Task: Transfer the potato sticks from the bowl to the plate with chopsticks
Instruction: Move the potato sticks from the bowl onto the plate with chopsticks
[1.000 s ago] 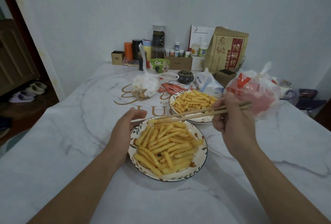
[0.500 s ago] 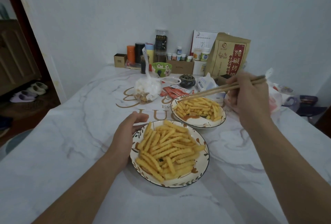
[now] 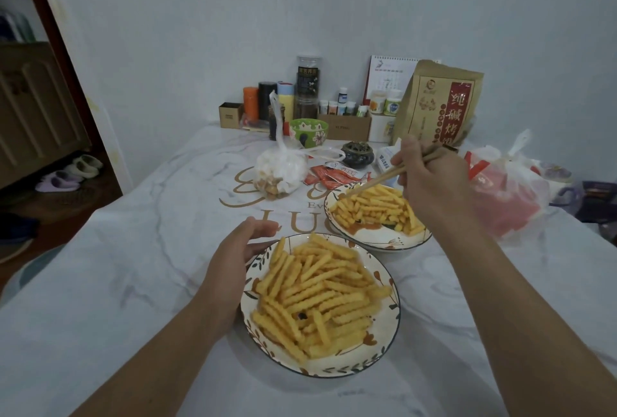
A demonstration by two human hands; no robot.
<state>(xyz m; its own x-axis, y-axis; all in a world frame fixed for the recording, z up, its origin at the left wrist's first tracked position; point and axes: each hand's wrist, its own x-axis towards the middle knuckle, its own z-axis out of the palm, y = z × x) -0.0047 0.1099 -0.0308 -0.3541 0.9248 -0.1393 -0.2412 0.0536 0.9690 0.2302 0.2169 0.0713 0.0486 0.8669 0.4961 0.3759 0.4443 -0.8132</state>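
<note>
The chopsticks (image 3: 384, 178) are held in the curled fingers of the right hand (image 3: 430, 179) and have been lowered from above the near plate (image 3: 394, 316) to the far bowl (image 3: 384, 241); their tips are now dipped among its potato sticks (image 3: 374, 208). Whether a stick is pinched cannot be told. The plate's rim is touched by the left hand (image 3: 233, 263), fingers relaxed. A new pick-up seems started.
</note>
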